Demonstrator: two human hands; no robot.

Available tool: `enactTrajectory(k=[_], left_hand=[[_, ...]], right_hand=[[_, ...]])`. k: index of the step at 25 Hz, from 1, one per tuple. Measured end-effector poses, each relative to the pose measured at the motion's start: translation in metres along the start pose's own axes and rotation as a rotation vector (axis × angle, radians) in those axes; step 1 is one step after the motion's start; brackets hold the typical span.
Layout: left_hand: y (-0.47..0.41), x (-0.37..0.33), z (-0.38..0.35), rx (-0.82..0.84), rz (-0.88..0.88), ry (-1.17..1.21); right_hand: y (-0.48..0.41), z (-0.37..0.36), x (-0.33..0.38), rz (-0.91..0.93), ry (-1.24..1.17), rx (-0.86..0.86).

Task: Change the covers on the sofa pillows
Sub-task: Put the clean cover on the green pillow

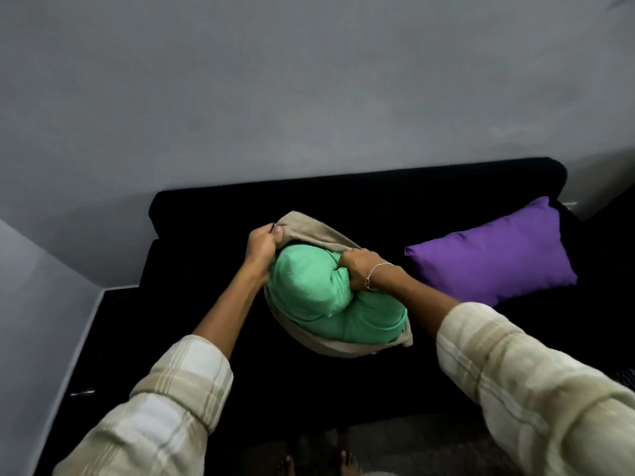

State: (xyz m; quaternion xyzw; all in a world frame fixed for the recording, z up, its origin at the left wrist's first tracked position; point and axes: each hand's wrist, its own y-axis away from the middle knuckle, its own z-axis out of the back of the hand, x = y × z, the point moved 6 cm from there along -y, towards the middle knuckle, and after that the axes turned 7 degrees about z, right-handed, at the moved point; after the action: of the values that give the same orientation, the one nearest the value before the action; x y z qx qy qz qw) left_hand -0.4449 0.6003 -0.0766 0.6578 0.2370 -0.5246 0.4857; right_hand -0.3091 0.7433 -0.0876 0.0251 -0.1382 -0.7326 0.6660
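Two hands work a green pillow at the mouth of a beige cover on a black sofa.

Head view: the green pillow (319, 297) bulges out of the beige cover (323, 231), which wraps its far and near edges, at the middle of the black sofa (378, 201) seat. The left hand (263, 247) has its fingers (277, 231) clenched on the cover's far left rim. The right hand (360, 269), a bracelet (374, 274) at its wrist, has its fingers closed into the pillow's right side, pinching the fabric. Both plaid sleeves (515, 365) are pushed up the forearms. A purple pillow (494, 255) lies apart on the right of the seat, near the backrest. Bare toes (347, 462) show at the near edge.
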Motion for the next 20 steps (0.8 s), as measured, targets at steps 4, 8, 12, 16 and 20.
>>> enactTrajectory(k=[4, 8, 12, 16, 20], left_hand=[[0.024, -0.02, -0.042, 0.185, -0.185, -0.061], [-0.006, -0.02, -0.009, -0.085, -0.181, 0.033], [-0.018, -0.028, 0.007, -0.225, -0.148, 0.082], [-0.005, -0.032, -0.012, -0.171, -0.189, 0.096], [0.043, -0.039, -0.06, -0.004, -0.31, 0.032]], right_hand=[[-0.001, -0.015, -0.014, -0.192, -0.048, 0.029], [0.004, -0.011, -0.018, -0.171, -0.116, -0.033], [0.025, -0.026, 0.003, -0.077, -0.161, -0.076], [0.022, -0.022, 0.036, -0.066, -0.113, -0.303], [-0.004, -0.003, 0.036, -0.192, 0.039, -0.303]])
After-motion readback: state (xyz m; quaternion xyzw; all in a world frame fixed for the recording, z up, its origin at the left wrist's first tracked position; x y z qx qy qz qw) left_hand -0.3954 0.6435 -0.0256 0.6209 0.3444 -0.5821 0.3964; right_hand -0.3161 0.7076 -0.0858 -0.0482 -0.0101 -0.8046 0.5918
